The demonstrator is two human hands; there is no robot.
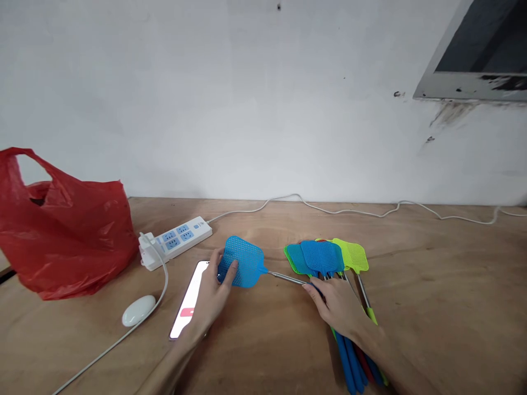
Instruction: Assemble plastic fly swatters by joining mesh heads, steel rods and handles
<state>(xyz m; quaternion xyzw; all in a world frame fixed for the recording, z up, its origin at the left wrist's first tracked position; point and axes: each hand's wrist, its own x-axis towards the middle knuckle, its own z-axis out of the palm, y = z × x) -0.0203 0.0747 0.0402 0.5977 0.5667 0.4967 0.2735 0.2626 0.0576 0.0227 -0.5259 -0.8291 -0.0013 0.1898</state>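
Observation:
A blue fly swatter (247,262) with a perforated square head and a thin metal shaft lies across the middle, held between both hands. My left hand (214,291) pinches the left edge of its head, thumb on top. My right hand (340,304) is closed around the handle end, which its fingers mostly hide. Beneath and beside the right hand is a pile of several more fly swatters (323,257), with blue, green and yellow-green heads. Their blue, red and yellow-green handles stick out below my right wrist.
A lit phone (190,302) lies beside my left forearm. Further left are a white power strip (181,240) with a plug in it, a white oval device (139,310) on a cable, and a red plastic bag (74,236). A thin cord (349,211) runs along the wall (263,109).

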